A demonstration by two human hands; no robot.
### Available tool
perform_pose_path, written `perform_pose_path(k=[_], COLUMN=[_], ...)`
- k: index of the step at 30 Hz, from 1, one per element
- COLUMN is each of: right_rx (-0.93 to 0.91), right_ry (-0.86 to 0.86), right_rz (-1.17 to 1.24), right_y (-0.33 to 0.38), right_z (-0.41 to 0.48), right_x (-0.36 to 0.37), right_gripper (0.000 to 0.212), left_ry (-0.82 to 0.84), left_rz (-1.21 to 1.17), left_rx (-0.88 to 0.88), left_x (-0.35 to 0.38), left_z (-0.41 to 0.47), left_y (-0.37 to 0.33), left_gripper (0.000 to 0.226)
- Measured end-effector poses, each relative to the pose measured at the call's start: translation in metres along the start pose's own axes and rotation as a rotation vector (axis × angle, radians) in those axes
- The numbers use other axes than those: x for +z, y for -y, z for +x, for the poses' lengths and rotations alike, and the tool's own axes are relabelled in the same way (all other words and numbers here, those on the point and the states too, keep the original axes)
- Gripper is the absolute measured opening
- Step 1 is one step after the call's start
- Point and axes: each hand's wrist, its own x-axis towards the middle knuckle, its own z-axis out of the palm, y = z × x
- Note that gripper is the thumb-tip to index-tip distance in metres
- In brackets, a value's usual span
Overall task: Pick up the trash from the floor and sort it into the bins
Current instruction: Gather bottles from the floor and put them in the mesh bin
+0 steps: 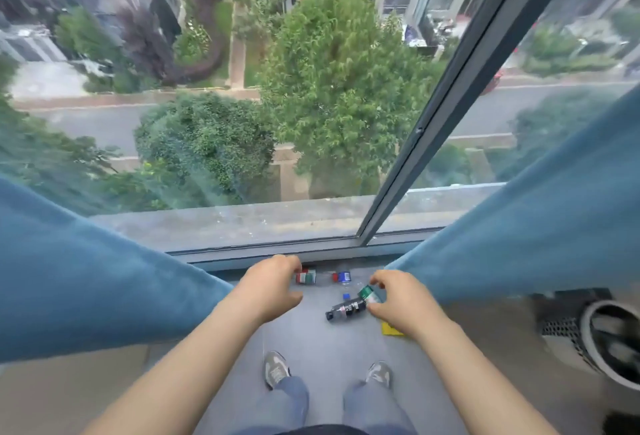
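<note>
Grips a green-labelled can (365, 292) with the right hand (401, 303), fingers curled round it, just beside a dark bottle (346, 310) lying on the grey floor (325, 341). Holds the left hand (270, 284) half-open and empty next to a red-green bottle (306, 277) against the lower edge of the window frame (263, 254). Stands hemmed between blue curtains (86, 282).
</note>
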Motion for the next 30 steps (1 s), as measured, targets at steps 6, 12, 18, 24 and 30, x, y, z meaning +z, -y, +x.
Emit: perform_pose_path(k=[6, 12, 18, 24, 30], right_rx=[0.203, 0.312, 0.424, 0.583, 0.732], right_ry=[-0.074, -0.135, -0.141, -0.168, -0.219], right_rz=[0.103, 0.155, 0.288, 0.403, 0.554], right_y=[-0.005, -0.015, -0.009, 0.033, 0.063], right_z=[-0.035, -0.061, -0.069, -0.064, -0.064], right_x=[0.019, 0.037, 0.060, 0.086, 0.118], right_gripper=[0.032, 0.030, 0.025, 0.040, 0.048], left_ry=[0.065, 0.091, 0.155, 0.224, 0.321], left_rz=[0.057, 0.100, 0.173, 0.267, 0.358], left_rx=[0.210, 0.318, 0.408, 0.553, 0.647], left_x=[0.004, 0.014, 0.018, 0.006, 0.007], left_z=[0.018, 0.017, 0.023, 0.047, 0.069], left_y=[-0.013, -0.028, -0.019, 0.009, 0.038], left_gripper=[0.036, 0.034, 0.036, 0.035, 0.035])
